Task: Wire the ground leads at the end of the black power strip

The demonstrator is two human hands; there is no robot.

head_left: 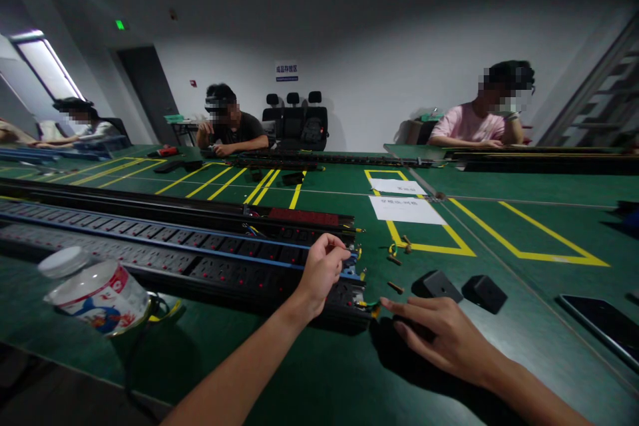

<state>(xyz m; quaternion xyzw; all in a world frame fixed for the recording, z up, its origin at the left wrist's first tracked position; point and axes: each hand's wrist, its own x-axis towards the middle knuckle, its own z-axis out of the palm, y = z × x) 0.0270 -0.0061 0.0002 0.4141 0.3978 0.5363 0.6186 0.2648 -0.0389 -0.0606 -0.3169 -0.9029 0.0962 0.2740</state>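
Long black socket strips [219, 269] with red switches lie side by side on the green table, their ends near my hands. My left hand [324, 269] is closed in a pinch over the strips' right end; whatever its fingertips hold is too small to make out. My right hand [439, 333] hovers beside the nearest strip's end, fingers apart, the index fingertip close to a green-yellow wire [369, 305] that sticks out there. Short brown pieces [395, 287] lie just beyond. Two black end blocks [436, 285] rest behind my right hand.
A plastic jar [102, 293] stands at the near left with its white lid [64, 261]. White paper sheets [407, 210] lie behind the strips' end. A phone [602, 326] is at the right. Other people [232, 130] sit across the table beside more strips.
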